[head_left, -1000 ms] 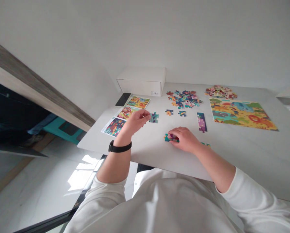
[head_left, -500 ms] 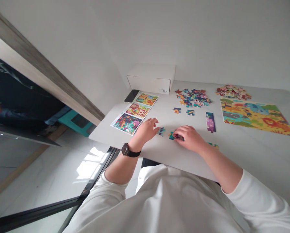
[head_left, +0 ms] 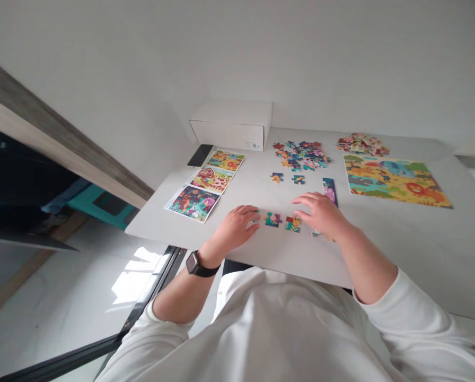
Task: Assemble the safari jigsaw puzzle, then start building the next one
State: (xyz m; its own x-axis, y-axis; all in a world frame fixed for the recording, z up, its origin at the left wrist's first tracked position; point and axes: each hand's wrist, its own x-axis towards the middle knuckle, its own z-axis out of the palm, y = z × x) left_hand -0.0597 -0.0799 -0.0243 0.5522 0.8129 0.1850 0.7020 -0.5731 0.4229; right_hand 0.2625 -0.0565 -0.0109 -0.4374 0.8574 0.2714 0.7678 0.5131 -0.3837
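Observation:
My left hand (head_left: 239, 227) rests on the table, its fingers and thumb around a small puzzle piece (head_left: 255, 216) that they mostly cover. Just right of it lies a teal puzzle piece with a purple tab (head_left: 273, 219). Beside that is a teal, red and orange puzzle piece (head_left: 293, 224), apart from it. My right hand (head_left: 320, 213) hovers close by with thumb and fingers spread, holding nothing. Its palm partly hides another piece (head_left: 315, 233) below and the lower end of a dark strip with a purple figure (head_left: 330, 191).
Two loose pieces (head_left: 298, 180) lie before a mixed puzzle pile (head_left: 303, 155). Another pile (head_left: 362, 144) stands behind an assembled animal puzzle (head_left: 398, 181). At left are a picture sheet (head_left: 195, 203), a phone (head_left: 200, 155) and a white box (head_left: 229, 133).
My right hand has let go of the puzzle pieces and moved right, uncovering two of them. My left hand has come over the leftmost piece. The whole view has shifted slightly.

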